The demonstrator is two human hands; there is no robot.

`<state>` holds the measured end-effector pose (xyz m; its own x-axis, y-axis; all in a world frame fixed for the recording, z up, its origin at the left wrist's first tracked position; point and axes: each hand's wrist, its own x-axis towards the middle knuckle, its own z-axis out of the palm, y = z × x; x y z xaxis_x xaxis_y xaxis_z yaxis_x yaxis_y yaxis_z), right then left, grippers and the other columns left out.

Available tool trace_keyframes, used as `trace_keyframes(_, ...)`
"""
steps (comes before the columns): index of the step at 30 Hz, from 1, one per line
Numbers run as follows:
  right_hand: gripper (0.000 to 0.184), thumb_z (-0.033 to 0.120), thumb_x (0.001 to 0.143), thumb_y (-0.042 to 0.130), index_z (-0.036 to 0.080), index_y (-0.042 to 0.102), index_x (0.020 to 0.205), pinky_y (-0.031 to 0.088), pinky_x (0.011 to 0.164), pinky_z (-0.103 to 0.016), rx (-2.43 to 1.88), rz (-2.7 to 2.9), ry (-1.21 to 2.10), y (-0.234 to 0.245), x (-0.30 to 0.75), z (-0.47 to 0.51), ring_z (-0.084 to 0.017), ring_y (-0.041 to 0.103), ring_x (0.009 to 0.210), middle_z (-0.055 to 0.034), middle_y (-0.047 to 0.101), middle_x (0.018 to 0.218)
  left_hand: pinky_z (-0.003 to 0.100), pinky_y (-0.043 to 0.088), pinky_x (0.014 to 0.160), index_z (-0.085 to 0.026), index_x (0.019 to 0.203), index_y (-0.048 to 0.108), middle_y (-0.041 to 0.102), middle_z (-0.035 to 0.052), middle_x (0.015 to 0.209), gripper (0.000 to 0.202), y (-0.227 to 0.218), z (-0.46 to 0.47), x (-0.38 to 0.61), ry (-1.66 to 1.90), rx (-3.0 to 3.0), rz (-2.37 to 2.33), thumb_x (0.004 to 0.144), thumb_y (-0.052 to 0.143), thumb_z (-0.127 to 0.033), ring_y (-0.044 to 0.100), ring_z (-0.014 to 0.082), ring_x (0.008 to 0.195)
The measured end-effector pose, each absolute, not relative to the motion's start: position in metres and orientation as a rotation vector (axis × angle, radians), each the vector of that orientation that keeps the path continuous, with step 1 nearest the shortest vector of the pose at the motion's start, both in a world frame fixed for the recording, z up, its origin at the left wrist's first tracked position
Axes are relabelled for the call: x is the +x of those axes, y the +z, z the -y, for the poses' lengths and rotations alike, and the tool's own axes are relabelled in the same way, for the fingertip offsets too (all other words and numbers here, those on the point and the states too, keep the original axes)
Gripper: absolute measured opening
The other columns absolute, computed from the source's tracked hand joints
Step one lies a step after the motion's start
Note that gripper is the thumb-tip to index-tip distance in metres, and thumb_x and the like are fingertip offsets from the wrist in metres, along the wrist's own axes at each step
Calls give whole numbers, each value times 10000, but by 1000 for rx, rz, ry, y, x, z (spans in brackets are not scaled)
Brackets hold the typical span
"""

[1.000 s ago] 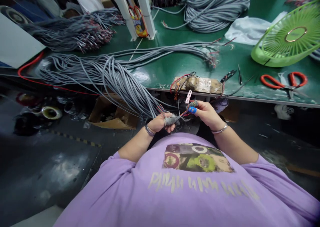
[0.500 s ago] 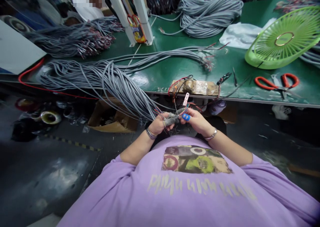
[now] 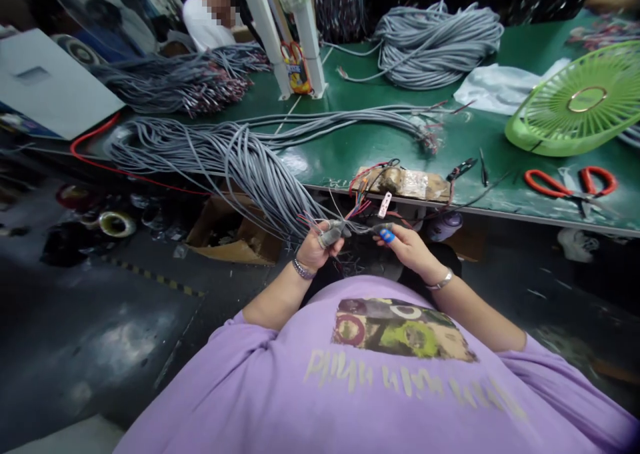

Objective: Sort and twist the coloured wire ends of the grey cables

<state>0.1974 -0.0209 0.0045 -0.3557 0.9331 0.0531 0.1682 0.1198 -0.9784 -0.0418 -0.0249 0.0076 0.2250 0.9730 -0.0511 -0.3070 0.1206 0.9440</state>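
My left hand (image 3: 316, 249) is closed round the end of a grey cable, with a grey covering over its thumb. My right hand (image 3: 407, 246), with a blue wrap on one finger, is pinched shut on thin wires (image 3: 358, 228) that stretch across from the left hand. A dark grey piece shows at its fingertips; whether it is a finger cover or part of the cable I cannot tell. Red and pink wire ends (image 3: 361, 209) stick up between the hands. Behind my left hand, a thick bundle of grey cables (image 3: 260, 174) hangs over the bench edge.
On the green bench (image 3: 345, 144) lie a wooden block with wires (image 3: 425, 186), nippers (image 3: 462, 169), red-handled scissors (image 3: 570, 189) and a green fan (image 3: 575, 104). A large cable coil (image 3: 440, 44) sits behind. Below the bench stands a cardboard box (image 3: 235, 241). A person (image 3: 210, 24) sits across.
My right hand has moved right, away from the left, drawing the thin wires out between them. The coloured wire ends now stand up separately. The whole view has shifted slightly.
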Motion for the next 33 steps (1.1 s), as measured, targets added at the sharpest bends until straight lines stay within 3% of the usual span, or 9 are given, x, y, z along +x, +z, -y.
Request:
trace_keyframes(3, 512, 631, 878, 534, 192, 687, 1093, 483, 967, -404, -886, 1814, 1243, 13, 195, 22, -241, 643, 1026, -103, 708, 1093, 183, 271, 371, -127, 793, 645, 554, -18, 503, 500, 7, 28, -41, 1046, 1059, -850, 669, 770, -595, 415, 51, 390)
trace_keyframes(8, 715, 642, 781, 667, 193, 560, 1327, 455, 1032, -410, -741, 1727, 1394, 14, 174, 21, -263, 598, 1162, -120, 650, 1254, 188, 296, 386, -122, 779, 622, 557, -23, 492, 493, 9, 33, -34, 954, 1108, -846, 683, 766, -584, 435, 55, 387)
trace_keyframes(10, 625, 587, 755, 726, 197, 622, 1232, 484, 983, -389, -773, 1650, 1389, 15, 166, 21, -241, 626, 1074, -100, 683, 1155, 184, 312, 394, -126, 750, 599, 567, -22, 502, 499, 11, 33, -32, 910, 1121, -856, 677, 770, -589, 450, 53, 389)
trace_keyframes(13, 356, 519, 793, 716, 185, 714, 916, 514, 864, -355, -848, 1624, 1247, 17, 162, 21, -199, 631, 876, -72, 695, 928, 178, 325, 398, -134, 720, 566, 574, -26, 505, 539, 15, 33, -31, 849, 1108, -875, 626, 796, -612, 460, 54, 387)
trace_keyframes(15, 314, 501, 826, 686, 188, 716, 810, 514, 821, -352, -848, 1679, 1150, 20, 166, 21, -191, 616, 810, -68, 684, 846, 175, 323, 406, -134, 711, 558, 580, -23, 504, 537, 17, 32, -32, 800, 1116, -862, 626, 801, -606, 469, 56, 391)
trace_keyframes(22, 266, 447, 891, 615, 210, 725, 841, 490, 840, -377, -591, 2047, 966, 43, 190, 18, -213, 604, 859, -94, 676, 892, 195, 314, 437, -113, 754, 615, 679, 81, 591, 571, 25, 18, -35, 370, 1175, -650, 652, 759, -656, 539, 96, 451)
trace_keyframes(27, 363, 522, 860, 626, 167, 687, 813, 486, 778, -328, -504, 1967, 1479, 47, 205, 15, -179, 574, 788, -67, 636, 829, 240, 396, 483, -120, 713, 638, 642, 68, 558, 550, 49, 1, -27, 177, 1388, -594, 681, 724, -662, 521, 114, 452)
trace_keyframes(30, 409, 547, 775, 703, 141, 665, 743, 473, 693, -291, -599, 1787, 1894, 39, 213, 14, -144, 541, 681, -31, 615, 724, 262, 447, 570, -146, 688, 658, 649, 66, 621, 432, 67, -1, -20, 246, 1783, -596, 742, 700, -572, 557, 135, 544)
trace_keyframes(33, 365, 474, 732, 747, 132, 643, 659, 424, 598, -250, -756, 1679, 2043, 34, 221, 10, -106, 483, 585, 0, 579, 625, 273, 427, 621, -189, 614, 621, 611, 47, 606, 293, 79, 4, -16, 361, 2221, -587, 766, 671, -435, 537, 144, 584)
